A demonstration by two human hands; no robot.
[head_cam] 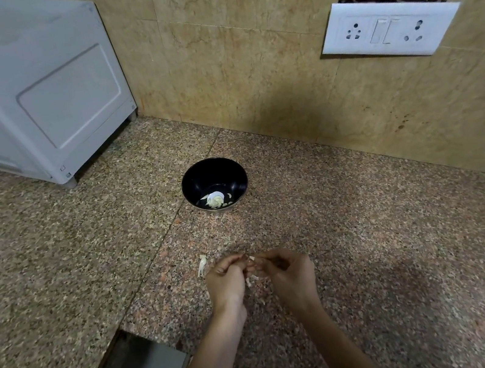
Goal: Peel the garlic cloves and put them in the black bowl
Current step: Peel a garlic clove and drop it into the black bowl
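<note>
Head view: left hand (223, 280) and right hand (288, 272) both pinching one clove (251, 258) between curled fingertips, low over the counter (370, 226), well short of the bowl (199, 181); the danger is a slip, the clove could squirt out and skid away, or skin could cling on; clove mostly hidden, only a pale sliver showing; peeled garlic (215, 200) sits in the bowl; a skin scrap (202, 264) lies nearby

The bowl (198, 180) stands on the counter (55, 263) near the wall (248, 70), with peeled cloves (215, 201) in it. Before it, the left hand (224, 283) and right hand (289, 272) pinch a garlic clove (251, 258) between them. A peel scrap (202, 264) lies just left. An appliance (26, 91) stands rear left; a socket panel (388, 27) is on the wall, right.
</note>
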